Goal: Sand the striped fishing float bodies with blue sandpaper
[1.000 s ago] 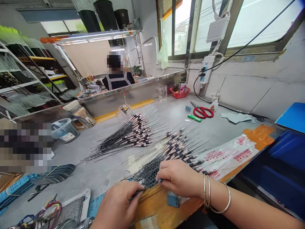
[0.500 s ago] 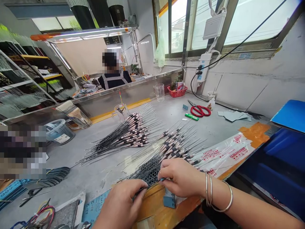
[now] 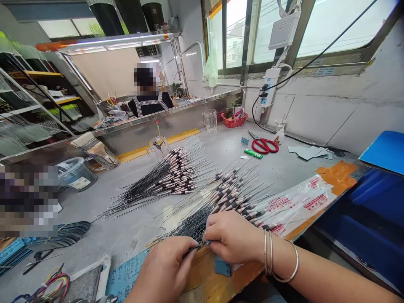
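Observation:
My left hand [image 3: 167, 263] is closed in a pinch on a thin dark stem near the table's front edge. Beside it, my right hand [image 3: 232, 235] pinches a small folded piece of blue-backed sandpaper at that stem; a bit of blue shows at the fingertips. Another blue sandpaper piece [image 3: 222, 267] shows just below the right hand. Behind my hands lies a bundle of fishing floats [image 3: 227, 195], pinkish with black bands, their dark stems on a black honeycomb mesh [image 3: 198, 230]. A second pile of similar floats [image 3: 176, 174] lies farther back.
Red-handled scissors [image 3: 265, 146], a green packet [image 3: 253, 153] and a red basket [image 3: 235, 120] stand towards the back. Blue printed sheets [image 3: 126, 271] and coloured wires [image 3: 52, 286] lie at left, near a clear bucket [image 3: 76, 174]. A person [image 3: 150, 101] sits beyond the partition.
My right hand has shifted slightly left towards my left hand, along the stem. The blue piece at its fingertips moved with it. My left hand stays nearly in place.

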Available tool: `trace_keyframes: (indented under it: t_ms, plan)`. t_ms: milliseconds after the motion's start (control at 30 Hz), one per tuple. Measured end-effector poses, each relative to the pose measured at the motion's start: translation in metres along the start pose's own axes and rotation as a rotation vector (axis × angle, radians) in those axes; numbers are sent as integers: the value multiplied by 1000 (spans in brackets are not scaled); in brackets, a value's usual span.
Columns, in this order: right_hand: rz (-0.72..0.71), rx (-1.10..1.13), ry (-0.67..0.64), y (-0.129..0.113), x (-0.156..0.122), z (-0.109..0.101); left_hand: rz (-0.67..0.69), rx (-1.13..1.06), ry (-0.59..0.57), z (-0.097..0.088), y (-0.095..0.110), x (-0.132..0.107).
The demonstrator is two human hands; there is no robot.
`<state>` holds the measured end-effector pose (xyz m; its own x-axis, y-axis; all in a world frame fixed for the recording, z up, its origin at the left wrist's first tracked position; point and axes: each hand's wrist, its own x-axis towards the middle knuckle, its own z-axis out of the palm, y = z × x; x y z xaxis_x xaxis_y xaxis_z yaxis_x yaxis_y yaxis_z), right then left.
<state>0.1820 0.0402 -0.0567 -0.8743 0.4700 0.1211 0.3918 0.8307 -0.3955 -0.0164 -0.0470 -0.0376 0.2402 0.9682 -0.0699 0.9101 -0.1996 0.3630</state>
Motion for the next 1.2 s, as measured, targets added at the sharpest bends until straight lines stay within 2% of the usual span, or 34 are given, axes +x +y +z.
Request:
trace_keyframes:
  t_ms: [233,467,700,867,1067,1200]
  plan:
    - [-6,16,3,9,-5,0,-5,-33,-14,3,-1,2]
    - [27,179,48,18,-22,-7,-12,-68,-48,1,4,7]
    - [-16,193,103,17,-19,-3,42,-90,20,8,5,9]
    - [15,152,113,19,-23,-2,46,-93,49,12,5,13]
    - [12,261,126,21,-26,-3,77,-100,73,15,6,14]
    - [22,224,110,22,-28,-2,87,-106,75,16,8,16]
